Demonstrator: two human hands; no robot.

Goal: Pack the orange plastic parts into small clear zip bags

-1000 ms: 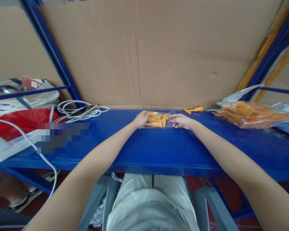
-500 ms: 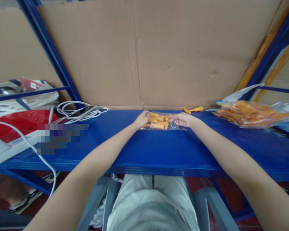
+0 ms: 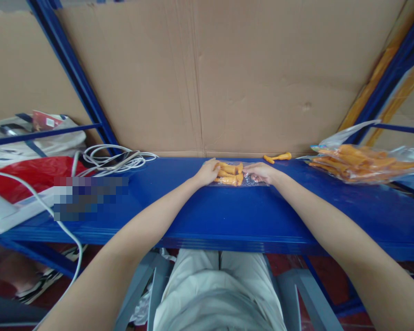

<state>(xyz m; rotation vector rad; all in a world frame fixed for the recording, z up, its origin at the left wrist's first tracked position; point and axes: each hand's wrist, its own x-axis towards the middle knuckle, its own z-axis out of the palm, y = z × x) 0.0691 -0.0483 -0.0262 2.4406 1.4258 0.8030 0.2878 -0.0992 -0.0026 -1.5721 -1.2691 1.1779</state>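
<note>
A clear plastic bag [image 3: 251, 182] with several orange plastic pieces [image 3: 232, 179], long and flared at one end, lies flat on the blue tabletop [image 3: 224, 216] before me. My left hand [image 3: 208, 172] is closed over the bag's left end and covers part of the pieces. At the other end, my right hand [image 3: 261, 172] pinches the bag's plastic, fingers pressed together. Just behind my right hand are loose orange pieces [image 3: 282, 156], touching neither hand.
A larger clear bag of orange pieces [image 3: 359, 163] rests at the right. Coiled white cables [image 3: 124, 158], a red bag [image 3: 55, 172] and a canvas bag [image 3: 51, 142] sit at the left. Cardboard [image 3: 262, 82] walls the back. Another person's foot [image 3: 37, 287] shows at lower left.
My left hand has slid slightly right, further over the bag and its pieces. My right hand keeps nearly the same spot, its fingers drawn closer together on the plastic.
</note>
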